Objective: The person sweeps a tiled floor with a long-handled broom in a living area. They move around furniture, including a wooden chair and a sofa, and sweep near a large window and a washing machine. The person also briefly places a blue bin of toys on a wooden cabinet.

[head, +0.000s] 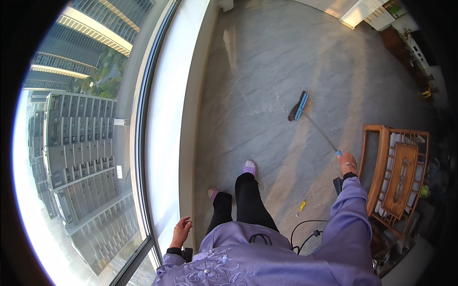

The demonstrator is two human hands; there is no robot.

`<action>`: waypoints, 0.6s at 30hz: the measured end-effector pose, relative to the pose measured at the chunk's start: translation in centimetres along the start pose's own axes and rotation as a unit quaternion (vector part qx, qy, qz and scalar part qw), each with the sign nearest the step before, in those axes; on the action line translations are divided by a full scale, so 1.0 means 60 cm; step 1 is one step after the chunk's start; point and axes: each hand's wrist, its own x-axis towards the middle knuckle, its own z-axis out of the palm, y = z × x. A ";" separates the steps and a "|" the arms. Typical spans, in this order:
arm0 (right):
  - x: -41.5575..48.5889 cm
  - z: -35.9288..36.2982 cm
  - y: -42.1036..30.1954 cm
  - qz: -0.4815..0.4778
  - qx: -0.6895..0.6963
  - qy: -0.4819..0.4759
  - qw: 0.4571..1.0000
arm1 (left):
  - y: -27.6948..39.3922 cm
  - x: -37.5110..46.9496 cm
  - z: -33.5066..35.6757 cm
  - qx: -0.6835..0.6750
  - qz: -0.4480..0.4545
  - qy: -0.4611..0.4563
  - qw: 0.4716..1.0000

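My right hand [347, 163] grips the upper end of a broom's thin metal handle [319, 129]. The blue broom head [302, 105] with dark bristles rests out on the grey marbled floor [257, 89], ahead and to my right. On the other side, my left hand [181, 231] hangs beside the white window sill [168, 125], fingers loosely bent and apart, with nothing in it. A small yellow-handled tool [302, 205], perhaps a screwdriver, lies on the floor below my right arm.
A carved wooden chair [397, 175] stands close on my right. Black cables [304, 228] hang near my right hip. Tall window glass [86, 143] runs along the left, with buildings outside. White cabinets [357, 14] and a dark wooden stand [400, 53] line the far right.
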 end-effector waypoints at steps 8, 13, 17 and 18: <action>-0.184 0.060 -0.105 -0.138 0.049 -0.085 0.985 | -0.034 -0.011 -0.001 -0.001 -0.021 -0.009 1.000; -0.211 0.134 -0.328 -0.259 0.073 -0.155 0.950 | -0.022 -0.021 -0.007 -0.005 -0.024 0.008 1.000; -0.189 0.164 -0.363 -0.282 0.040 -0.154 0.946 | 0.000 -0.020 -0.007 -0.009 -0.010 0.020 1.000; -0.179 0.166 -0.328 -0.270 0.052 -0.153 0.949 | 0.005 -0.021 -0.005 -0.011 -0.008 0.019 1.000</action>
